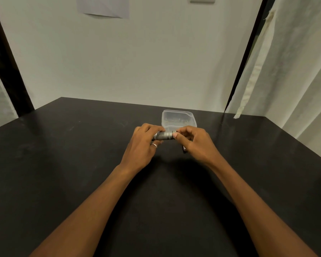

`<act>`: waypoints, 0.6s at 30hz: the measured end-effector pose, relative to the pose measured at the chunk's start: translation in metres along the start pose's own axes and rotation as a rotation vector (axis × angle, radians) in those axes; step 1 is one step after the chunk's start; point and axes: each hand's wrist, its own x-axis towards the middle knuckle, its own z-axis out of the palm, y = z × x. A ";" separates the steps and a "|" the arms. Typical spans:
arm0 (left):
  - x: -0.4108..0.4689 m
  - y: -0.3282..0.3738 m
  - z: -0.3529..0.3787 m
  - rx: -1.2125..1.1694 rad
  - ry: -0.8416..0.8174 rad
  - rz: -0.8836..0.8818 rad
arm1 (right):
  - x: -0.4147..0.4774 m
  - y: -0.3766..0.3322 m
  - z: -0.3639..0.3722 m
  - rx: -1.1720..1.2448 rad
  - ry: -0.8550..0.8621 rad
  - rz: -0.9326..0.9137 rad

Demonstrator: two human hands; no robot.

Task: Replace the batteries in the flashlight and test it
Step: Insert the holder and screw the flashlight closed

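Head view: knurled grey flashlight (164, 136), perhaps metal

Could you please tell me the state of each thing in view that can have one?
Flashlight: held level above the table; whether it is open or closed cannot be told.
Left hand: grips the flashlight's left end.
Right hand: pinches the flashlight's right end.
Container: lidless, standing on the table behind the hands; contents too blurred to name.
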 end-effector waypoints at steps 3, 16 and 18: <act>-0.001 0.002 0.000 0.009 -0.004 0.010 | -0.002 -0.002 0.003 -0.188 0.025 -0.002; 0.000 -0.002 0.001 0.003 0.017 -0.026 | 0.000 -0.003 0.006 -0.046 -0.009 0.005; 0.000 0.000 0.000 0.002 0.009 -0.008 | -0.002 -0.005 0.006 -0.102 0.003 0.018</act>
